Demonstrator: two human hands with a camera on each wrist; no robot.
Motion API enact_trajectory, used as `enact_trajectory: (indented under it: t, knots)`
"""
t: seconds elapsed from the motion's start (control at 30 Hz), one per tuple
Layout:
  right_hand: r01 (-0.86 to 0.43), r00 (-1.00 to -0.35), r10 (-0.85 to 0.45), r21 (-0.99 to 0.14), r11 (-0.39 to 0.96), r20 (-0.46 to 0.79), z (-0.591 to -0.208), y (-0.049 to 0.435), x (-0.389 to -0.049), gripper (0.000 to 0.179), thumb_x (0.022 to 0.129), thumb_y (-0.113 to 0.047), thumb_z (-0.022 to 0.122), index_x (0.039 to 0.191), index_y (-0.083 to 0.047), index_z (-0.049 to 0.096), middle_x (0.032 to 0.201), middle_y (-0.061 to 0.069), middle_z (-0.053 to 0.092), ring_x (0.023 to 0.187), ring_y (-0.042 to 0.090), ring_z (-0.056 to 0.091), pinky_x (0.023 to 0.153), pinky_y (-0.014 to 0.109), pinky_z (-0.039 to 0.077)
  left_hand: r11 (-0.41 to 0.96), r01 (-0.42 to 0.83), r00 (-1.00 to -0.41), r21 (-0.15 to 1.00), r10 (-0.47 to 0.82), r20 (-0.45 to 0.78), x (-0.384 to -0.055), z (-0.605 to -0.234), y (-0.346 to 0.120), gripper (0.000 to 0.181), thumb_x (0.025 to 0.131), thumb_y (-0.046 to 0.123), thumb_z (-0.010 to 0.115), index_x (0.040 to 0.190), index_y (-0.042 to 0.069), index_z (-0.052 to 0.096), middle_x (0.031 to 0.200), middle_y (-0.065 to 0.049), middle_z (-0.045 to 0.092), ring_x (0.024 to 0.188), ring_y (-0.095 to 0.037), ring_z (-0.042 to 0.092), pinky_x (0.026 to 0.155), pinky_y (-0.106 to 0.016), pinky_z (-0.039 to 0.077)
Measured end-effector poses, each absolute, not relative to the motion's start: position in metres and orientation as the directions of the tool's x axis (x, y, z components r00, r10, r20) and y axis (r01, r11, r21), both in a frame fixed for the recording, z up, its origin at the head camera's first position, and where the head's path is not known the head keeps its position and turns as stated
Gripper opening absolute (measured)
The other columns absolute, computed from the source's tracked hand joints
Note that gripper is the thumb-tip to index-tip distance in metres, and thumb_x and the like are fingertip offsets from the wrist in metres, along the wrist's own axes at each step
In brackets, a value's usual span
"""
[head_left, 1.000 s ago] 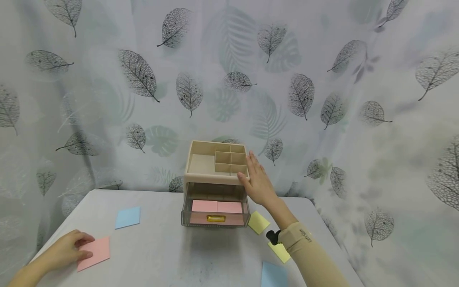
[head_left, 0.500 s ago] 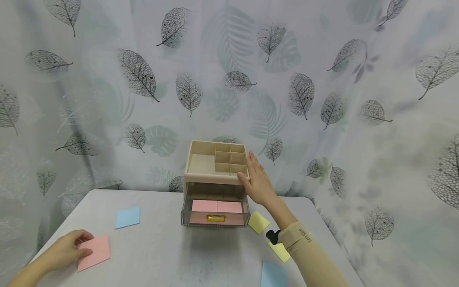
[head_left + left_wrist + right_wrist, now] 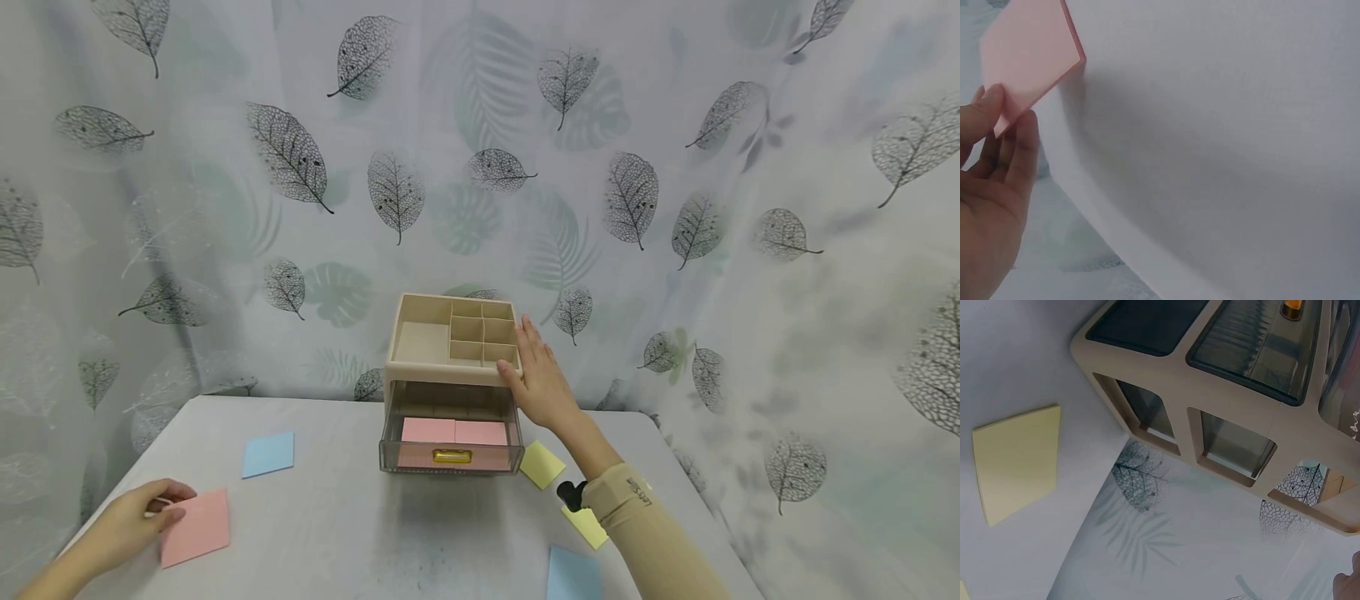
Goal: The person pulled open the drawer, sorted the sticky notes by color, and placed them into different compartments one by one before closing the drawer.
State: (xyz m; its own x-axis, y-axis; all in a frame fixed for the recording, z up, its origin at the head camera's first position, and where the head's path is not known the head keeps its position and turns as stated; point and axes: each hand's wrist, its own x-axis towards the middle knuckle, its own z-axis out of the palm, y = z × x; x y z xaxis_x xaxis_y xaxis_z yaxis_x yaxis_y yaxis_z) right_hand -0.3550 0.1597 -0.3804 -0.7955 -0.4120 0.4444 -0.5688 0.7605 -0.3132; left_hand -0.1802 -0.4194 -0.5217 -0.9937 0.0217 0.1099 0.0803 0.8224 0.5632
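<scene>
At the table's left, my left hand (image 3: pixel 133 527) pinches a pink sticky-note pad (image 3: pixel 202 527) by its near-left edge. In the left wrist view the thumb lies on one face of that pad (image 3: pixel 1032 53), with fingers behind it, and the pad is tilted. My right hand (image 3: pixel 543 387) rests with straight fingers against the right side of a beige desktop drawer organizer (image 3: pixel 423 342). Its top drawer (image 3: pixel 390 458), clear with a gold handle (image 3: pixel 452 457), is pulled out and holds pink pads (image 3: pixel 427 430). Only a bit of the right hand (image 3: pixel 1349 584) shows in the right wrist view.
A blue pad (image 3: pixel 267 455) lies left of the organizer. Two yellow pads (image 3: pixel 542 465) and another blue pad (image 3: pixel 572 575) lie on the right, near and beneath the right forearm. A leaf-print curtain (image 3: pixel 480 167) hangs behind the white table (image 3: pixel 330 517).
My left hand has drawn its fingers toward the pink pad's edge and raised the pad slightly. The right hand and organizer stay in place.
</scene>
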Motion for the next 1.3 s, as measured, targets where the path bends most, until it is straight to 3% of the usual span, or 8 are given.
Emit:
enact_trajectory:
  t: [0.1, 0.4, 0.77, 1.0, 1.13, 1.3]
  knots:
    - [-0.567, -0.797, -0.410, -0.315, 0.761, 0.444, -0.380, 0.160, -0.355, 0.076, 0.112, -0.050, 0.035, 0.167, -0.005, 0.009, 0.176, 0.005, -0.002, 0.161, 0.026, 0.003, 0.129, 0.053, 0.008, 0.812, 0.090, -0.991, 0.576, 0.018, 0.130, -0.178, -0.522, -0.418, 0.015, 0.101, 0.013, 0.069, 0.112, 0.003, 0.071, 0.103, -0.005, 0.073, 0.082, 0.009, 0.060, 0.069, -0.022, 0.056]
    - [-0.569, -0.795, -0.410, -0.313, 0.761, 0.447, -0.380, 0.160, -0.356, 0.075, 0.112, -0.049, 0.035, 0.167, -0.005, 0.009, 0.176, 0.007, 0.000, 0.161, 0.026, 0.004, 0.129, 0.054, 0.010, 0.776, 0.163, -0.967, 0.609, 0.005, 0.253, -0.170, -0.529, -0.413, 0.012, 0.100, 0.012, 0.071, 0.106, 0.003, 0.071, 0.094, 0.019, 0.069, 0.083, 0.014, 0.058, 0.065, -0.018, 0.055]
    - [-0.572, -0.791, -0.412, -0.308, 0.761, 0.451, -0.383, 0.161, -0.356, 0.077, 0.111, -0.052, 0.033, 0.167, -0.005, 0.010, 0.175, 0.008, 0.000, 0.161, 0.029, 0.007, 0.128, 0.055, 0.012, 0.749, 0.103, -0.959, 0.654, -0.100, 0.265, -0.162, -0.518, -0.395, 0.020, 0.104, 0.019, 0.066, 0.115, 0.003, 0.071, 0.095, 0.019, 0.069, 0.081, 0.012, 0.060, 0.064, -0.021, 0.055]
    - [-0.574, -0.787, -0.412, -0.302, 0.761, 0.459, -0.386, 0.162, -0.358, 0.079, 0.111, -0.056, 0.030, 0.167, -0.005, 0.010, 0.175, 0.009, 0.000, 0.161, 0.030, 0.007, 0.128, 0.057, 0.013, 0.755, 0.123, -0.925, 0.644, -0.148, 0.351, -0.164, -0.504, -0.378, 0.019, 0.103, 0.017, 0.068, 0.116, 0.005, 0.072, 0.096, 0.020, 0.070, 0.079, 0.011, 0.059, 0.061, -0.019, 0.051]
    - [-0.571, -0.792, -0.411, -0.307, 0.762, 0.452, -0.386, 0.162, -0.357, 0.079, 0.111, -0.056, 0.031, 0.167, -0.004, 0.010, 0.175, 0.008, -0.001, 0.161, 0.029, 0.005, 0.128, 0.055, 0.011, 0.734, 0.128, -0.917, 0.667, -0.169, 0.362, -0.166, -0.493, -0.366, 0.022, 0.104, 0.021, 0.068, 0.118, 0.005, 0.072, 0.096, 0.018, 0.071, 0.081, 0.013, 0.060, 0.062, -0.016, 0.050]
    - [-0.567, -0.794, -0.413, -0.299, 0.767, 0.445, -0.384, 0.161, -0.358, 0.079, 0.111, -0.056, 0.030, 0.167, -0.005, 0.009, 0.175, 0.008, -0.002, 0.161, 0.027, 0.004, 0.129, 0.054, 0.010, 0.682, 0.146, -0.909, 0.716, -0.194, 0.369, -0.169, -0.479, -0.351, 0.025, 0.103, 0.021, 0.068, 0.120, 0.003, 0.071, 0.098, 0.025, 0.069, 0.084, 0.015, 0.063, 0.066, -0.010, 0.050]
